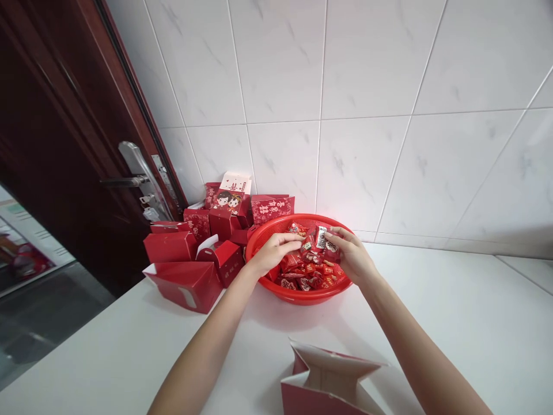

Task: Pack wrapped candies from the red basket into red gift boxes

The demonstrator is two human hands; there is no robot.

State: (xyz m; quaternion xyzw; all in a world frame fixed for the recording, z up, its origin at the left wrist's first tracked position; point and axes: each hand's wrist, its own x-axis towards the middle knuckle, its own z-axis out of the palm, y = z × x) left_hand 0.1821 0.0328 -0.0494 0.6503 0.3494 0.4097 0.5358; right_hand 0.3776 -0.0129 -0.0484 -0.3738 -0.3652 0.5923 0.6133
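Note:
Both hands are over a red plastic basket (302,297) filled with small red-wrapped packets (309,270). My left hand (276,252) is at the basket's left side, its fingers drawn together at the packets; whether it grips one is too small to tell. At the right side, my right hand (349,253) pinches a red and white packet (321,237) between thumb and fingers. Below the basket, near the bottom edge of the view, an open-topped red paper bag (328,400) stands with its pale inside showing.
Several red boxes and bags (185,282) are clustered on the white table (453,323) left of the basket, some against the tiled wall (367,69). A dark red door (86,104) with a metal handle (144,178) stands at the left.

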